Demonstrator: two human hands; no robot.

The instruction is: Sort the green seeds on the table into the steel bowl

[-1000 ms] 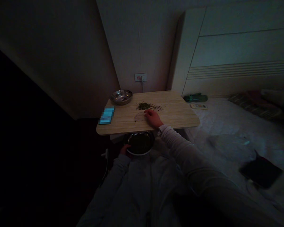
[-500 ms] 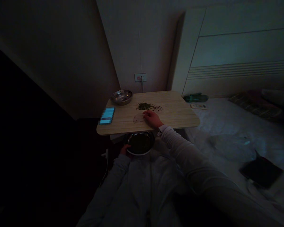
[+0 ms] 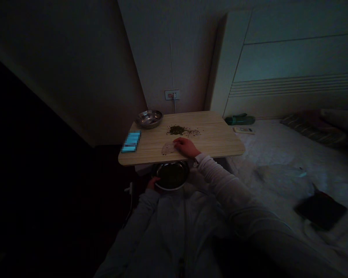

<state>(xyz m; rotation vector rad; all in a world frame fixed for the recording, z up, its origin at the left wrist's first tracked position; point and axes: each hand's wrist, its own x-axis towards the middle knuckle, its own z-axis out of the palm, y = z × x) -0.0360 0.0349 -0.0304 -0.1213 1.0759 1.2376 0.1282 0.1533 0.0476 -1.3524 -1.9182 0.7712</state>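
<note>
My right hand point(image 3: 186, 146) is closed on a clear plastic scraper point(image 3: 168, 148), a thin pale sheet lying low over the wooden tabletop point(image 3: 220, 139). A few dark grains show at its near edge. Just beyond it lies a pile of small green-brown beans or seeds point(image 3: 176, 130), with loose ones scattered to the right. Below the table's front edge, my left hand point(image 3: 153, 183) grips the rim of a metal bowl point(image 3: 171, 187) with its thumb inside. Dark contents fill the bowl's bottom, too dim to name.
A second metal bowl point(image 3: 149, 119) stands at the tabletop's back left corner, behind a lit phone point(image 3: 131, 141). On the right is a bed point(image 3: 266, 143) with a green bottle point(image 3: 240, 120), a remote point(image 3: 244, 131) and a dark flat object point(image 3: 321, 210). A wall socket point(image 3: 172, 95) holds a plug.
My right hand has moved slightly toward the table's front edge and left, bringing the plastic scraper with it. My left hand and the bowl it grips have stayed in place.
</note>
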